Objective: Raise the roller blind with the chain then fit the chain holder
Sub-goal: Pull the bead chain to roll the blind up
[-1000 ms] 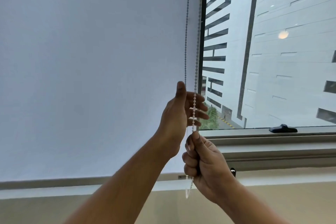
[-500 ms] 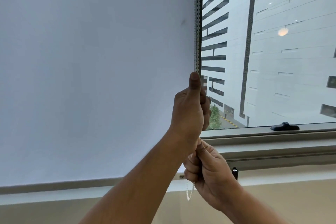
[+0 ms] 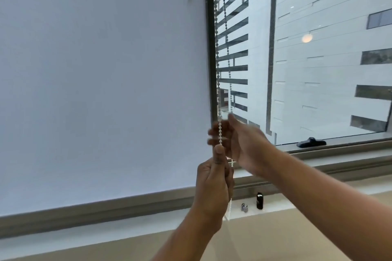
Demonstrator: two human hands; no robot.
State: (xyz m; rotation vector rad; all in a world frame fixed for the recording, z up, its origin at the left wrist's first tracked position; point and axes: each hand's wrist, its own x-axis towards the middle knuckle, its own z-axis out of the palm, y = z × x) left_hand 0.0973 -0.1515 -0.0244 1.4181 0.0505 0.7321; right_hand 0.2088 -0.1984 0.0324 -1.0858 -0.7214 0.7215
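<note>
The white roller blind (image 3: 101, 82) covers the left pane, and its grey bottom bar (image 3: 106, 204) hangs just above the sill. The beaded chain (image 3: 216, 59) hangs in two strands along the window frame. My left hand (image 3: 213, 182) grips the left strand low down, thumb up against the beads. My right hand (image 3: 241, 142) is higher and blurred. Its fingers are spread behind the chain and its thumb is near the right strand. The chain's white connector (image 3: 232, 162) shows between the hands.
A small metal part (image 3: 244, 207) and a black cylinder (image 3: 259, 200) stand on the white sill (image 3: 275, 201) below the chain. A black window handle (image 3: 310, 142) lies on the frame to the right. Buildings show through the uncovered pane.
My left hand has come down from above to a low grip on the chain. My right hand has let go of the chain's lower part and risen above the left, fingers spread.
</note>
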